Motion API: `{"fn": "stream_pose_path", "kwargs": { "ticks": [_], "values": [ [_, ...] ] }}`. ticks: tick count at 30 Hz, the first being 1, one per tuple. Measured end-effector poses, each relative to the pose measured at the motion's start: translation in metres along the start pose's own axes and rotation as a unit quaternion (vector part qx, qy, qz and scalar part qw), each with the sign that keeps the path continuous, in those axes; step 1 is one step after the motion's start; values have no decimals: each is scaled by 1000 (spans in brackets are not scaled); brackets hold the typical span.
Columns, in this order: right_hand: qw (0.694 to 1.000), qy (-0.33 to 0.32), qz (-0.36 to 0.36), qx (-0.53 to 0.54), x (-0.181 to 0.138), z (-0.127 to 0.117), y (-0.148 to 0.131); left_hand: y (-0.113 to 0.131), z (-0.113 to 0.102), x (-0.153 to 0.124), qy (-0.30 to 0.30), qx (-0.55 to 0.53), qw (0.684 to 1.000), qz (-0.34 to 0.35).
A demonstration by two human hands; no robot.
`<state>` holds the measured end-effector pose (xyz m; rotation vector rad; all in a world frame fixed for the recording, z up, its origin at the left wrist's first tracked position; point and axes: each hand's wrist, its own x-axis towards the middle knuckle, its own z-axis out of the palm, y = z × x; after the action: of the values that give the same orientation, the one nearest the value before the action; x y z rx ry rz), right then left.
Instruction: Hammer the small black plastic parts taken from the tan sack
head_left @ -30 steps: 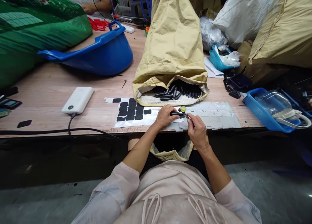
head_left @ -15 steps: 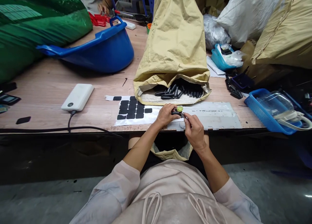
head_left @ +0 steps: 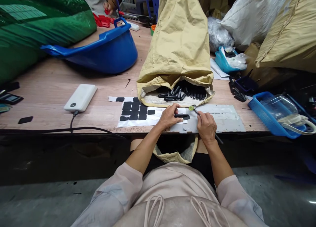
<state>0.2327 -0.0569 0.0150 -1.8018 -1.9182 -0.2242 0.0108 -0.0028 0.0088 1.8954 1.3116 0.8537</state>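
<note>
Here, a yellow sack point(head_left: 175, 47) lies at twelve o'clock from the right hand point(head_left: 206, 125) and left hand point(head_left: 170, 116), whose fingers grip, respectively, a hammer-like tool point(head_left: 195, 111) and, at its head's eight o'clock, a slim black piece point(head_left: 181, 115).

The left grip point(head_left: 170, 116) hides part of the black piece point(head_left: 181, 115).

The person wears a loose top point(head_left: 170, 179) in pale pinkish tan, with folds across the front and thin strings point(head_left: 157, 197) hanging in long loops on the left and right. The left sleeve point(head_left: 116, 187) and the right sleeve point(head_left: 234, 190) are wide and stop near the elbows, and the left one looks grey-blue in places. The shorts point(head_left: 206, 164) are black, and the left fingers point(head_left: 174, 107) and right fingers point(head_left: 203, 117) are bare.
</note>
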Motion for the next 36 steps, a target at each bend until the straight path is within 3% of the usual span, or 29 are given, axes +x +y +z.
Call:
{"fn": "stream_pose_path", "kwargs": {
  "ticks": [5, 12, 16, 18, 21, 23, 26, 29, 31, 33, 36],
  "values": [
    [998, 5, -15, -63, -5, 13, 7, 1, 0, -3, -3, 1, 1000, -6],
    [998, -16, 3, -60, -8, 15, 0, -1, -1, 2, -4, 33, 999, 23],
    [998, -6, -1, -67, -8, 16, 0, 17, 1, -21, 0, 40, 997, 60],
    [998, -1, -3, -70, -8, 17, -1, 27, 7, -46, -40, 23, 994, 100],
    [997, 1, -1, -72, -9, 19, -1, 31, 23, -87, -176, 29, 975, 134],
    [997, 3, -1, -73, -9, 19, -1, 23, 36, -107, -238, 93, 962, 93],
    [998, 2, -1, -71, -8, 19, -2, 8, 47, -121, -272, 207, 940, -15],
    [998, -11, 6, -63, -8, 18, -2, 10, 40, -117, -286, 194, 938, -13],
    [998, -15, 9, -63, -8, 18, -2, 20, 25, -102, -271, 111, 955, 48],
    [997, -12, 7, -70, -8, 18, -3, 30, 6, -77, -202, 46, 974, 86],
    [997, 1, -2, -83, -8, 20, -2, 29, -21, -26, 13, 89, 994, 61]
  ]
}}
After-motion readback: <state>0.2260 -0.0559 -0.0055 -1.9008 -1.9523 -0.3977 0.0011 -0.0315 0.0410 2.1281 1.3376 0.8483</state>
